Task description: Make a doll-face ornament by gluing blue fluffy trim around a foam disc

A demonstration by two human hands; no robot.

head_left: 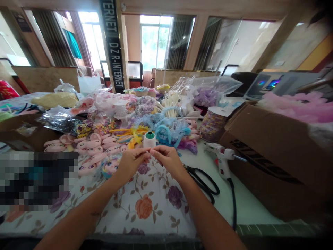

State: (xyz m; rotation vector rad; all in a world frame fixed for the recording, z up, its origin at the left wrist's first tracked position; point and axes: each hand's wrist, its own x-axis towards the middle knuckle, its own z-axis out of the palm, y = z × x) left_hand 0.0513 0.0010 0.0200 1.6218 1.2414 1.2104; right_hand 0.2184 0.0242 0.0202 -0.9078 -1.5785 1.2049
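My left hand (133, 162) and my right hand (166, 160) meet at the fingertips over the floral cloth (158, 205). Both are pinched; anything between the fingers is too small to make out. Just behind them stands a white thread cone (149, 140) with a green top. A doll head (110, 166) with pastel hair lies left of my left hand, beside several pink doll faces (95, 150). Black-handled scissors (204, 182) rest to the right of my right hand, their blades partly hidden by it.
A white glue gun (222, 159) with a black cord lies by a large cardboard box (270, 156) at right. Behind are blue frilly trims (169, 130), a ribbon spool (213, 123) and plastic bags. Another box (28, 133) stands at left, above a pixelated patch.
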